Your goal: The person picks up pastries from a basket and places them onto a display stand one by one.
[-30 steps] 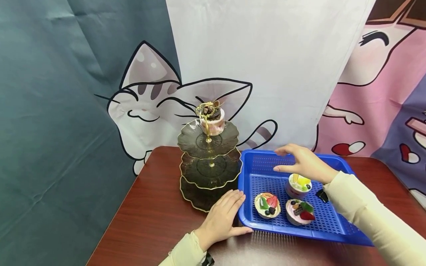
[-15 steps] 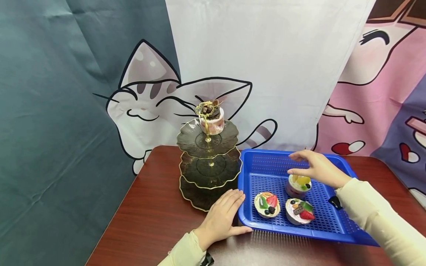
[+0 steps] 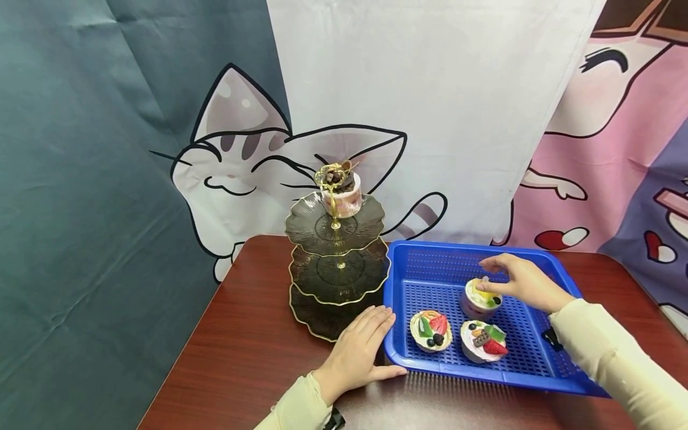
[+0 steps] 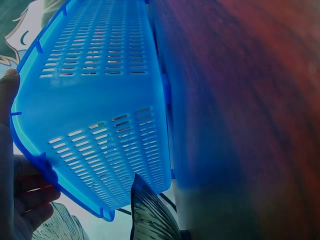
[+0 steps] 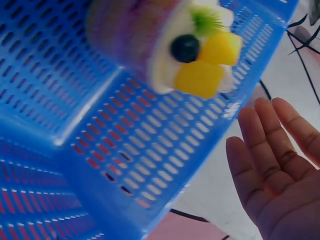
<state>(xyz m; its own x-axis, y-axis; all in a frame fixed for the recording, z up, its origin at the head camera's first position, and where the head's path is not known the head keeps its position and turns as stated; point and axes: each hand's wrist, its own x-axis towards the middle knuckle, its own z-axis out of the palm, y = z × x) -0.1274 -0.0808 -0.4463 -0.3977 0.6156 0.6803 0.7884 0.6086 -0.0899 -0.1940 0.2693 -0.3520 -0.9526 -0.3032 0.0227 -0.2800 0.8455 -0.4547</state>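
My right hand (image 3: 529, 283) hovers over a fruit-topped dessert cup (image 3: 480, 304) in the blue plastic basket (image 3: 430, 365). Its thumb overlaps the cup's yellow fruit in the head view. The right wrist view shows the fingers (image 5: 265, 145) straight, apart from the cup (image 5: 165, 50) with its yellow chunks, kiwi piece and dark berry. My left hand (image 3: 359, 352) rests at the basket's near left corner, fingers extended along the left rim, thumb by the front rim. Two more fruit-topped dessert cups stand nearer the front: one with strawberry (image 3: 432, 330), one with a chocolate piece (image 3: 483, 342).
A three-tier cake stand with dark scalloped plates (image 3: 341, 272) and gold edges stands left of the basket, close beside it. On its top tier sits a chocolate-topped dessert cup (image 3: 346, 200). The reddish wooden table (image 3: 242, 334) backs onto a cartoon-printed cloth (image 3: 430, 89).
My right hand has moved right and lower, from above the back of the basket down to the yellow-fruit cup. The left hand stays at the basket's corner.
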